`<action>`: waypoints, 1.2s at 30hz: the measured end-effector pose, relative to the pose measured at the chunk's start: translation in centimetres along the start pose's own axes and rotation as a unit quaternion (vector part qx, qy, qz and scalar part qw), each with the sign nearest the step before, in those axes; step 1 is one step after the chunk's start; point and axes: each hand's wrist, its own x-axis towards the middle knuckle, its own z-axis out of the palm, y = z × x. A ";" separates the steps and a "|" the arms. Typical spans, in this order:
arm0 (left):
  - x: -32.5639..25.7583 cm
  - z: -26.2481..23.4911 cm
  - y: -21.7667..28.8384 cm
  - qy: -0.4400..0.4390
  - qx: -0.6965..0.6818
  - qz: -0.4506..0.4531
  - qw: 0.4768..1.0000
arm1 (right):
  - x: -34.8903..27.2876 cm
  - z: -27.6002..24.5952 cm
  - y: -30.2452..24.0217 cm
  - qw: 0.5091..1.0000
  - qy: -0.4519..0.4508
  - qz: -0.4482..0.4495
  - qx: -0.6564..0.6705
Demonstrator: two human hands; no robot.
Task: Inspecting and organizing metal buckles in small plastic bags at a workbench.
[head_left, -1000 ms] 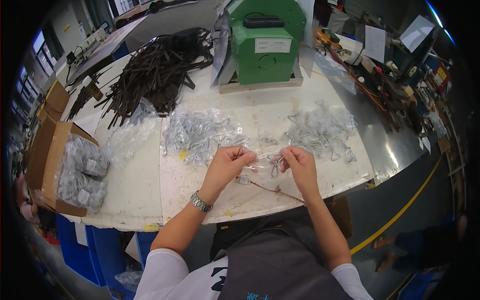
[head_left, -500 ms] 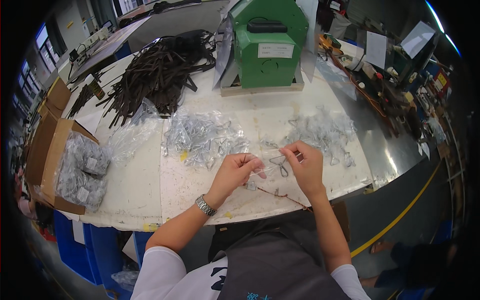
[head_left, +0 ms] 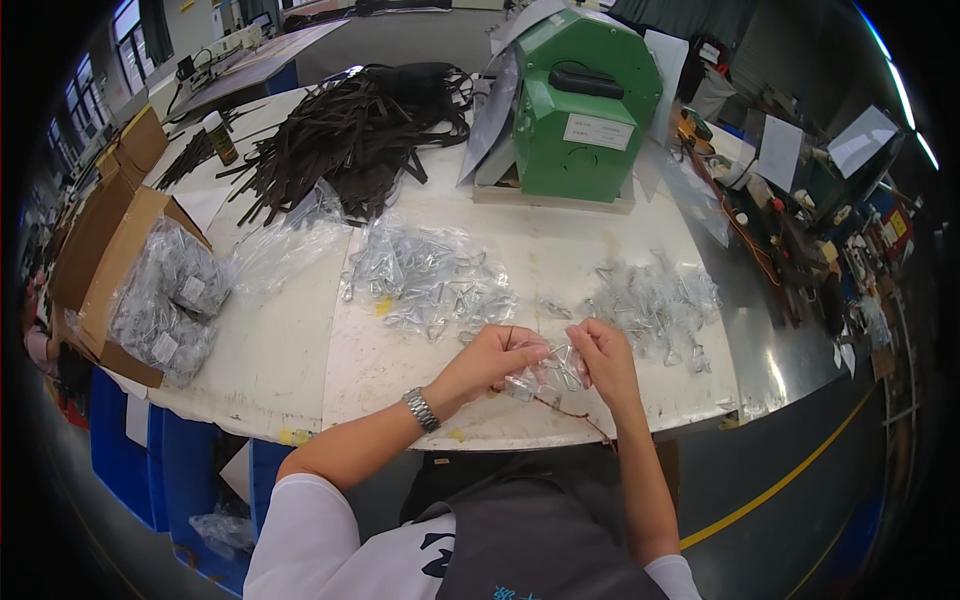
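My left hand (head_left: 500, 360) pinches a small clear plastic bag (head_left: 522, 385) between thumb and fingers. Close beside it, my right hand (head_left: 608, 362) is closed on a metal hook with a triangular ring (head_left: 568, 372). The hook is at the bag, but whether it lies inside or against the film cannot be told. Beyond my left hand is a pile of metal hooks in clear plastic (head_left: 425, 275). A second pile of bagged hooks (head_left: 665, 300) lies beyond my right hand. A thin reddish-brown cord (head_left: 570, 410) runs along the table under my hands.
At the left stands an open cardboard box (head_left: 90, 300) full of bagged parts. Dark straps (head_left: 340, 135) are heaped at the back, beside a green machine (head_left: 580, 110). Blue bins (head_left: 125, 450) stand below the table's left edge. A metal surface (head_left: 780, 340) adjoins on the right.
My hands have come closer together, bringing the hook to the plastic bag. The whole view has shifted a little, with the machine now farther right.
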 end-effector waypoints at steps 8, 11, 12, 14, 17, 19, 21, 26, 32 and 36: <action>-0.4 0.1 0.0 0.033 -0.015 0.070 0.997 | -2.4 3.0 0.9 0.992 0.092 -0.053 0.072; -0.6 0.5 0.5 0.022 -0.009 0.058 0.998 | -2.2 3.2 1.0 0.976 0.176 -0.131 -0.011; -0.6 0.7 0.6 0.019 -0.009 0.057 0.998 | -2.1 3.0 0.9 0.975 0.178 -0.131 -0.011; -0.7 0.9 0.6 0.016 -0.022 0.042 0.999 | -1.8 2.6 0.3 0.934 0.196 -0.263 -0.141; -0.7 0.6 0.7 -0.016 -0.038 0.021 0.999 | -2.0 2.5 -0.4 0.960 0.167 -0.196 -0.107; -0.6 0.4 0.4 -0.029 -0.029 0.019 0.999 | -2.0 2.9 0.0 0.961 0.180 -0.192 -0.091; -0.5 0.4 0.3 -0.042 -0.020 0.018 0.999 | -2.0 2.9 0.2 0.960 0.194 -0.187 -0.074; -0.6 0.5 0.4 -0.014 -0.040 0.010 0.999 | -1.9 2.1 -0.5 0.975 0.152 -0.069 0.146; -0.8 0.5 0.7 0.008 -0.020 0.041 0.999 | -2.4 3.3 1.7 0.985 0.069 -0.049 0.149; -1.0 0.9 1.5 0.017 -0.012 0.041 0.999 | -2.2 2.7 1.5 0.980 0.100 -0.058 0.165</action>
